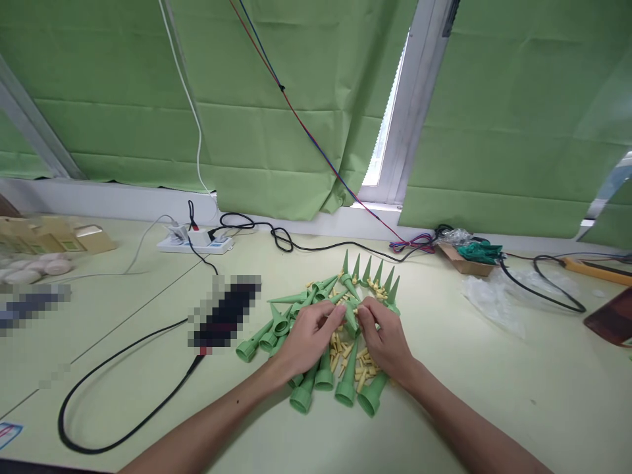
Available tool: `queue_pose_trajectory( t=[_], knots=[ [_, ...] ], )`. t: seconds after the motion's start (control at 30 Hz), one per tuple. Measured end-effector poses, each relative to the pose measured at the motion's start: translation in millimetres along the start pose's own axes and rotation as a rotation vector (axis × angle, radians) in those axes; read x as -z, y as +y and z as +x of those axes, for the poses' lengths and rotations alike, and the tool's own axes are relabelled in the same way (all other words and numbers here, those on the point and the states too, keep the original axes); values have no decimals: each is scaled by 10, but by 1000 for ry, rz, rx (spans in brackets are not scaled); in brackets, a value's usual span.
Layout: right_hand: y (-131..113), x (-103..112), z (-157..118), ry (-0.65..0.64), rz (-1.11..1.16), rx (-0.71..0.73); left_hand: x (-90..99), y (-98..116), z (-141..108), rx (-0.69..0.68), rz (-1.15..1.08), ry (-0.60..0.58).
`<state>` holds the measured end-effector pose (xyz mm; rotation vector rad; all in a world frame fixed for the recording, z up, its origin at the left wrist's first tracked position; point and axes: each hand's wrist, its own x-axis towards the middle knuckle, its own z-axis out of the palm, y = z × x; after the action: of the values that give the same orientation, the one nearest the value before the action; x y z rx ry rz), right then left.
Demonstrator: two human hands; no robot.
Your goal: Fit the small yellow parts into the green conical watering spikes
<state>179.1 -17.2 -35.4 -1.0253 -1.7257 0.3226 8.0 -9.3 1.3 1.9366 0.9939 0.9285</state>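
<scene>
Green plastic cones (346, 382) with hollow round ends lie heaped on the pale table, and several stand point up behind the heap. Small yellow plastic pieces (364, 363) are scattered among them. Over the middle of the heap, my left hand (313, 329) and my right hand (385, 332) are close together, with a green cone (351, 317) between them. The left fingers are pinched on this cone's left side. At its right side the right thumb and finger are closed near a small yellow bit; exactly what they grip is hard to make out.
A blurred dark device (224, 316) with a black cable lies left of the heap. Behind it is a white power strip (195, 245). At the back right are a cardboard box (464, 260) and clear plastic bags (494, 299). Yellowish boxes (93, 238) stand far left.
</scene>
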Motion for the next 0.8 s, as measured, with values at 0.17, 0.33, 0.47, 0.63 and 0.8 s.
queue_pose_trajectory(
  t=[0.17, 0.33, 0.47, 0.63, 0.8],
  knots=[
    [2, 3, 5, 1, 13, 11, -1, -58, 25, 27, -88, -41],
    [10, 2, -5, -2, -7, 11, -6, -81, 52, -11, -70, -18],
    [21, 7, -9, 9, -54, 17, -18, -79, 37, -57, -15, 23],
    [29, 2, -2, 25, -74, 24, -24, -71, 8, -130, 44, 38],
    [38, -4, 3, 51, -84, 70, -16, -67, -5, -179, 71, 18]
  ],
)
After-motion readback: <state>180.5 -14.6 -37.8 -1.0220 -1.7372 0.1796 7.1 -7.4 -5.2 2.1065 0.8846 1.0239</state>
